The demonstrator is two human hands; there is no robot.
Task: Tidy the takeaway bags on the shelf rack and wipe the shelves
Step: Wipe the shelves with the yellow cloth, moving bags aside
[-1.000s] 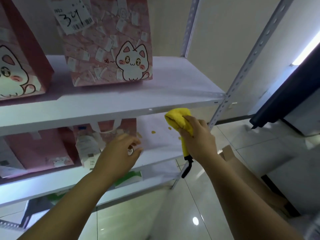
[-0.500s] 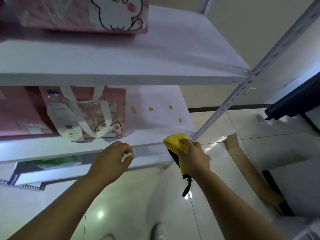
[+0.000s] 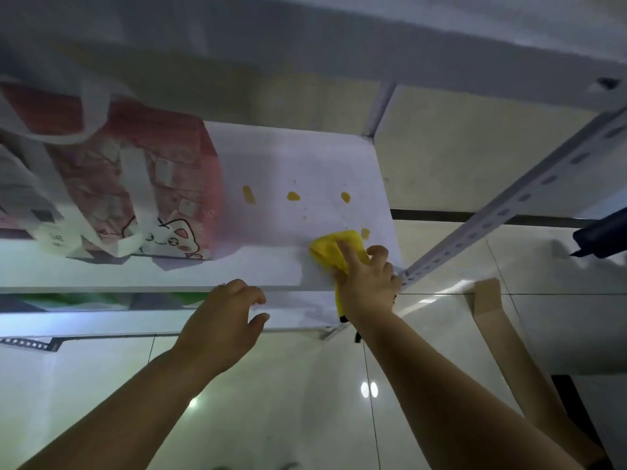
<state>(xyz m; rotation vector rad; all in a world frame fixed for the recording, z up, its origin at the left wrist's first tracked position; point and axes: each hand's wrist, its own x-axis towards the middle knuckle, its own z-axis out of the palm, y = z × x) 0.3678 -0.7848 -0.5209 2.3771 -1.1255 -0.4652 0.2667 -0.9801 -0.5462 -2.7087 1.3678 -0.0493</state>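
The shelf (image 3: 271,164) has the right hand (image 3: 366,283) on its front right corner. The fingers are curled round a yellow cloth (image 3: 330,251), with the forefinger laid along it, and press the wad onto the white board. A tail of the cloth hangs out below the palm. Yellow stains (image 3: 293,196) dot the board beyond the cloth: one lies just beside it, and three sit in a row farther back. The left hand (image 3: 224,320) is at the shelf's front edge, left of the right hand, with its fingers loosely curled and holding nothing. Whether it touches the edge cannot be told. Farther left on the same shelf stands a pink bag (image 3: 163,184) with a cat drawing, well apart from the cloth. A holed post (image 3: 509,205) rises from the corner beside the right hand.
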